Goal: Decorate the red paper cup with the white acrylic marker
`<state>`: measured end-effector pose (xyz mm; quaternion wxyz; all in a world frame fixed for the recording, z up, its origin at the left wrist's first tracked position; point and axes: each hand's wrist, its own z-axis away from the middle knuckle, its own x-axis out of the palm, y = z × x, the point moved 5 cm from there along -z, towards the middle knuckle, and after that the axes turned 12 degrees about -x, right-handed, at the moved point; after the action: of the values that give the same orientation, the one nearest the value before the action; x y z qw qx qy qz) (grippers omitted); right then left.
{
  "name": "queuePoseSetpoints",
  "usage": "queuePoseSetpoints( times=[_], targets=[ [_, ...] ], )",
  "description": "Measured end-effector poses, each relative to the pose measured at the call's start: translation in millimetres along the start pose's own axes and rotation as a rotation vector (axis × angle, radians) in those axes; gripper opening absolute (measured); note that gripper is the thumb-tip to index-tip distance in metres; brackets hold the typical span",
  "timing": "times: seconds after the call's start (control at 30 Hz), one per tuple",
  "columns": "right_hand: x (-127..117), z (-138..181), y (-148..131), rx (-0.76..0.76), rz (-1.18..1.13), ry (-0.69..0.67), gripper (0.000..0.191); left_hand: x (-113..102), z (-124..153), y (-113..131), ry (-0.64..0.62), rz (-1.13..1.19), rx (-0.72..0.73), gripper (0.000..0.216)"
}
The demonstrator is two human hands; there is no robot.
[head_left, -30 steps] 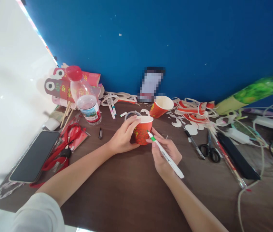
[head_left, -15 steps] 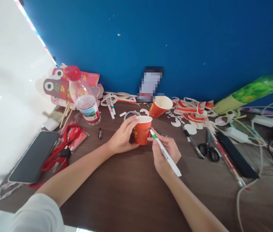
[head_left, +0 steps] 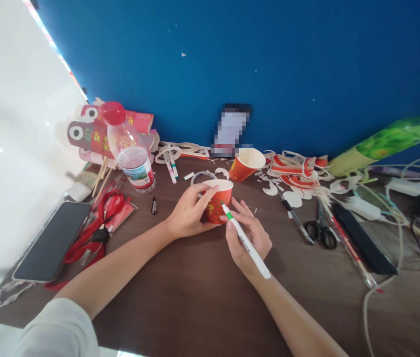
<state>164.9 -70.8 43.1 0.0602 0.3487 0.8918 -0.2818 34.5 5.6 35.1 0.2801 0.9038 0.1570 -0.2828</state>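
Note:
A red paper cup point(head_left: 215, 202) with yellow lettering and a scaly pattern stands upright on the brown table. My left hand point(head_left: 188, 210) is wrapped round its left side, thumb near the rim. In my right hand point(head_left: 249, 235) is a white marker point(head_left: 247, 246) with a green collar, held like a pen. Its green tip meets or almost meets the cup's front; I cannot tell which. Behind, a second red paper cup point(head_left: 247, 163) sits tilted among paper scraps. A small white cap point(head_left: 188, 176) lies beyond my left hand.
Bottle point(head_left: 135, 166), phone point(head_left: 52, 241) and red lanyard point(head_left: 85, 243) are on the left. Scissors point(head_left: 321, 230), a pen point(head_left: 299, 220), a black case point(head_left: 364, 238) and cables lie right. Cut paper strips point(head_left: 295, 171) and a propped phone point(head_left: 231, 130) line the blue wall point(head_left: 195, 74).
My right hand has shifted left with the marker, bringing the tip from the cup's right edge onto its front. The cup has turned or tilted slightly under my left hand.

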Motion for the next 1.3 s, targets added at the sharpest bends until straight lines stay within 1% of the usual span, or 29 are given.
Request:
queuePoseSetpoints(
  times=[0.23, 0.53, 0.7, 0.93, 1.3],
  targets=[
    [1.4, -0.3, -0.1, -0.023, 0.018, -0.029, 0.016, -0.2, 1.2, 3.3, 0.027, -0.076, 0.043, 0.086],
    [2.6, 0.7, 1.4, 0.011, 0.029, -0.047, 0.018, 1.2, 1.9, 1.8, 0.01, -0.051, 0.025, 0.086],
    [3.3, 1.4, 3.0, -0.01, 0.026, -0.044, 0.02, -0.1, 1.9, 3.1, 0.034, -0.063, 0.037, 0.086],
    [2.4, 1.4, 2.3, -0.046, 0.02, -0.032, 0.019, 0.6, 1.6, 3.3, 0.01, -0.079, 0.027, 0.084],
    [2.2, 1.5, 2.8, -0.039, 0.017, -0.038, 0.021, 0.9, 1.9, 2.8, 0.008, -0.085, 0.023, 0.085]
  ],
)
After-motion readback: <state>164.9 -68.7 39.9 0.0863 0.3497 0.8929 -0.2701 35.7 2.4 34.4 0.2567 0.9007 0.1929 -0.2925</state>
